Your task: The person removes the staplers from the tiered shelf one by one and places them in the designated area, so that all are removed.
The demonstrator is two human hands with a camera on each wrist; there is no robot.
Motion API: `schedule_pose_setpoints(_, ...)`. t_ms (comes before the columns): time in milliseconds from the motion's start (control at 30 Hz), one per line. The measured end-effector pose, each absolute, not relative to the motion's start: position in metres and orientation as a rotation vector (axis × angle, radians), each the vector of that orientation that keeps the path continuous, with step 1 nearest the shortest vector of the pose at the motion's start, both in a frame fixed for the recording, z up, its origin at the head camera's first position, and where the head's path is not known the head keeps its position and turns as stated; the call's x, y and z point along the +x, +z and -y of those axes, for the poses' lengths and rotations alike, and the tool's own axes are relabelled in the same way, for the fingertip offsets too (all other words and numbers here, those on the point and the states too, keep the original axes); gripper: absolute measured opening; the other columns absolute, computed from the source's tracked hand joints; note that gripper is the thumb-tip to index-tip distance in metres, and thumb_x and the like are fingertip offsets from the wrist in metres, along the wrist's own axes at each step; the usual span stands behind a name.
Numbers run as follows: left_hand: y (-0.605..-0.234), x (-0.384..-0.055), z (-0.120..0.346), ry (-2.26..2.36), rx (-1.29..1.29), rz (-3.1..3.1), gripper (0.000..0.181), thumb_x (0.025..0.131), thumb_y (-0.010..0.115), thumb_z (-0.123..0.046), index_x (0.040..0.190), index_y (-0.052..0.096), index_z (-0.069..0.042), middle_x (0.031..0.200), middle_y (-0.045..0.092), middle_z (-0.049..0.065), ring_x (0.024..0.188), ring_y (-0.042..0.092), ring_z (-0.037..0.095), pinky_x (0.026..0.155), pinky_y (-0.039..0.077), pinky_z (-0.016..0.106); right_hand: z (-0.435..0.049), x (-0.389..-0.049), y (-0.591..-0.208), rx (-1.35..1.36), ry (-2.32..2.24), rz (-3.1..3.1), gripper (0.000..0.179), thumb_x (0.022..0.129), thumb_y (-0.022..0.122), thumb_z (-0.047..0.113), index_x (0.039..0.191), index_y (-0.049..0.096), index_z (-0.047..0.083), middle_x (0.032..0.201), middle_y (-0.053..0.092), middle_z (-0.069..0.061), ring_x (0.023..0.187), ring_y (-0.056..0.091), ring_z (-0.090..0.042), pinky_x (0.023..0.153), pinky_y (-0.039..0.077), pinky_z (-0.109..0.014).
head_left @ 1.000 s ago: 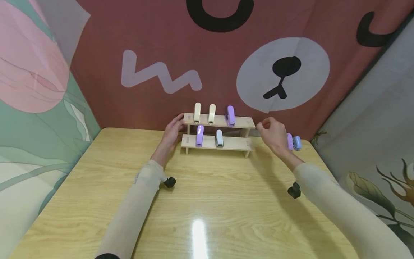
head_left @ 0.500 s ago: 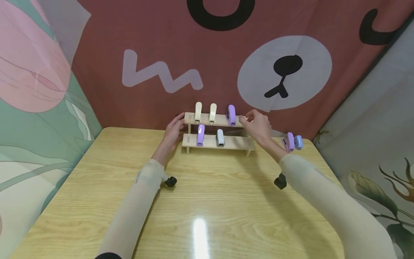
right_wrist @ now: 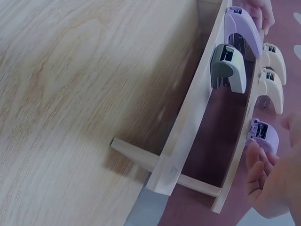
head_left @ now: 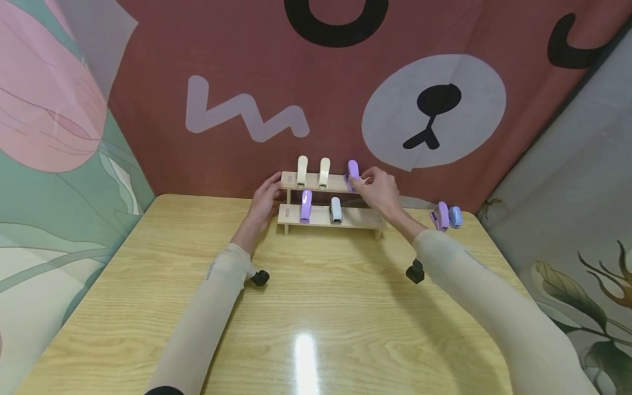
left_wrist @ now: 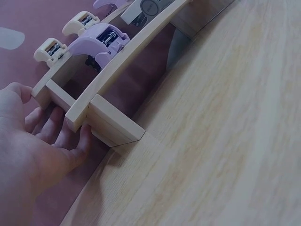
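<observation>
A two-tier wooden rack [head_left: 365, 218] stands at the back of the table. My left hand [head_left: 263, 206] holds its left end, fingers bent against the plank ends in the left wrist view. On the upper tier are two cream staplers [head_left: 302, 171] and a purple stapler [head_left: 352, 169]. My right hand [head_left: 379, 189] is at that purple stapler, its thumb on the front and other fingers curled beside it; the far side of this grip is partly hidden. The lower tier bears another purple stapler [head_left: 306, 206] and a pale grey stapler [head_left: 336, 209].
A lilac stapler [head_left: 441, 216] and a blue stapler [head_left: 455, 217] stand on the table [head_left: 316, 296] right of the rack. A printed cloth [head_left: 237, 164] hangs right behind the rack, with more cloth at both sides.
My right hand has moved left from beyond the rack's right end, along the upper tier, to the purple stapler. The left hand stays at the rack's left end.
</observation>
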State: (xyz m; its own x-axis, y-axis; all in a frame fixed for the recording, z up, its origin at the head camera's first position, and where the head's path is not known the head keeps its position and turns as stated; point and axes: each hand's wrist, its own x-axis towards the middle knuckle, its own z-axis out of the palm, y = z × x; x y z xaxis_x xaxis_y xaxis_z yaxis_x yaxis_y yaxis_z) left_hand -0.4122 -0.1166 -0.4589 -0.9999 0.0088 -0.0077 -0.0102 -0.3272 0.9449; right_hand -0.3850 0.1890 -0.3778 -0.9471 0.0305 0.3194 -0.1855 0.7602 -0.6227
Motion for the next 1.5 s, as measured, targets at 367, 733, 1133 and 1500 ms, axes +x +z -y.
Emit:
schedule_pose_setpoints(367,-0.456,-0.414,0.116,2.572,0.036,-1.800,0.044,0.104,0.056,-0.024,0.148,0.055,-0.028,0.135,0.059,0.008,0.127,0.051,0.028,0.107,0.039,0.053,-0.180,-0.388,-0.376,0.112,0.971,2.646,0.045,0.088,0.075,0.045,0.107,0.062,0.006,0.090,0.066,-0.009,0.075,0.061,-0.025,0.059,0.047,-0.038)
schedule_pose_setpoints(733,-0.456,-0.413,0.116,2.564,0.026,-1.798,0.044,0.104,0.055,-0.023,0.147,0.056,-0.029,0.135,0.059,0.008,0.127,0.052,0.029,0.105,0.042,0.051,-0.178,-0.390,-0.380,0.140,0.990,2.570,0.033,0.085,0.076,0.027,0.100,0.063,0.000,0.088,0.067,-0.012,0.078,0.063,-0.026,0.066,0.052,-0.039)
schedule_pose_setpoints(1133,-0.458,-0.412,0.114,2.563,0.020,-1.797,0.044,0.103,0.058,-0.024,0.147,0.057,-0.029,0.134,0.059,0.009,0.125,0.052,0.028,0.103,0.044,0.049,-0.179,-0.390,-0.384,0.117,1.008,2.508,0.036,0.081,0.076,0.032,0.097,0.063,0.002,0.084,0.066,-0.010,0.076,0.062,-0.024,0.062,0.051,-0.037)
schedule_pose_setpoints(1500,-0.460,-0.412,0.117,2.552,0.021,-1.821,0.044,0.104,0.057,-0.026,0.147,0.056,-0.030,0.133,0.060,0.010,0.125,0.053,0.030,0.102,0.044,0.049,-0.187,-0.388,-0.385,0.109,1.040,2.447,0.038,0.080,0.083,0.029,0.097,0.063,0.000,0.084,0.064,-0.011,0.075,0.060,-0.024,0.061,0.049,-0.037)
